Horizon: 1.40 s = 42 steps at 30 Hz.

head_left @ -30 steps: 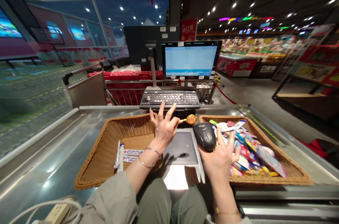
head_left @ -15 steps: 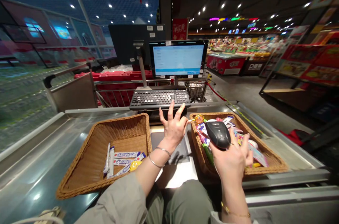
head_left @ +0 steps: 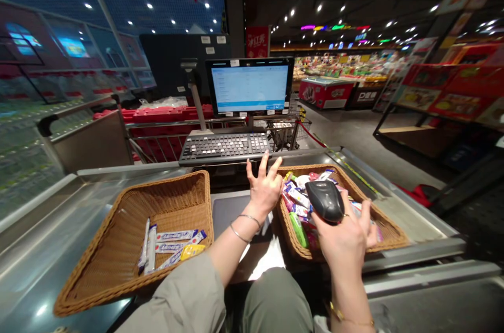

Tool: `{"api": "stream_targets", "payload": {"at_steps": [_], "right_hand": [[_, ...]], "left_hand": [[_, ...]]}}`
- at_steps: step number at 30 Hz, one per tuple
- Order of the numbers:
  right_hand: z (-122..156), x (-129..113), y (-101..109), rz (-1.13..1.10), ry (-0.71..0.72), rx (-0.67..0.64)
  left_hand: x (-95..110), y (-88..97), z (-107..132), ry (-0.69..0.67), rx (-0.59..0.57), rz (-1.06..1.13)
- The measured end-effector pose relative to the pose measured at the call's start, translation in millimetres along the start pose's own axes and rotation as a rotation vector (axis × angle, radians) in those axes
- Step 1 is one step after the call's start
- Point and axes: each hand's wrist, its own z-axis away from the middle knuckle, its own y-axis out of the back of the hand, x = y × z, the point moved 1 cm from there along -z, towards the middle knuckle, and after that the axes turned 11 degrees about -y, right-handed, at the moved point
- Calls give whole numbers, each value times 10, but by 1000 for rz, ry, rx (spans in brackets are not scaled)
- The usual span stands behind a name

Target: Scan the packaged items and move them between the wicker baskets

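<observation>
My left hand (head_left: 263,190) is over the left rim of the right wicker basket (head_left: 394,236). Three of its fingers stick up, while thumb and forefinger pinch the stick of an orange lollipop (head_left: 289,176) at the basket's near corner. My right hand (head_left: 346,241) hovers over the same basket and grips a black handheld barcode scanner (head_left: 325,199). The basket holds several bright wrapped sweets (head_left: 299,196). The left wicker basket (head_left: 118,207) holds several white candy bars (head_left: 169,241) and a yellow packet.
Both baskets sit on a steel checkout counter (head_left: 59,249), with a grey flat pad (head_left: 228,207) between them. Behind it are a keyboard (head_left: 224,146), a lit monitor (head_left: 250,86) and a red shopping cart (head_left: 165,138). Store aisles and shelves lie to the right.
My view has swung right. My left hand carried the lollipop from above the pad to the right basket's corner. The scanner hand rose and drifted slightly right over that basket.
</observation>
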Motion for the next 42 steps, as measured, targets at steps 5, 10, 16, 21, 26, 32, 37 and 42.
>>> {"api": "stream_targets", "payload": {"at_steps": [5, 10, 16, 21, 26, 32, 37, 42], "right_hand": [[-21, 83, -17, 40, -15, -19], [-30, 117, -27, 32, -41, -17], [-24, 86, -20, 25, -35, 0], [-15, 92, -8, 44, -25, 17], [-7, 125, -27, 38, -34, 23], [35, 96, -50, 43, -14, 3], [82, -6, -29, 60, 33, -6], [134, -143, -36, 63, 68, -49]], "left_hand": [[19, -147, -21, -28, -15, 7], [20, -257, -6, -45, -33, -1], [134, -367, -50, -71, -69, 28], [205, -390, -65, -54, -97, 65], [147, -315, -6, -12, -131, 64], [111, -183, 67, 37, -131, 47], [74, 5, 100, 60, -134, 45], [-56, 232, 177, 79, -142, 49]]}}
